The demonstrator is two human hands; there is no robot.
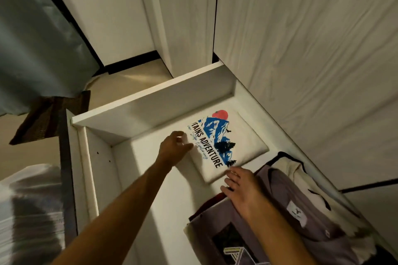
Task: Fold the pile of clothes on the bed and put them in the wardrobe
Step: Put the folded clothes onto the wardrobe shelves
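A folded cream T-shirt (pixel 241 142) with a blue mountain print and the words "ADVENTURE" lies flat in the pulled-out white wardrobe drawer (pixel 155 101). My left hand (pixel 174 148) rests at the shirt's left edge, fingers loosely bent, touching it. My right hand (pixel 241 189) lies with straight fingers at the shirt's near edge, over a stack of folded clothes. That stack has a mauve T-shirt (pixel 286 206) with a white label on top and a cream garment (pixel 290 168) with black trim behind it.
White wardrobe doors (pixel 301 38) stand shut above the drawer. A blue curtain (pixel 36 45) hangs at the left over a brown mat (pixel 43 120) on the tan floor. A blurred pale bundle (pixel 30 206) sits at the lower left, beyond a dark upright edge.
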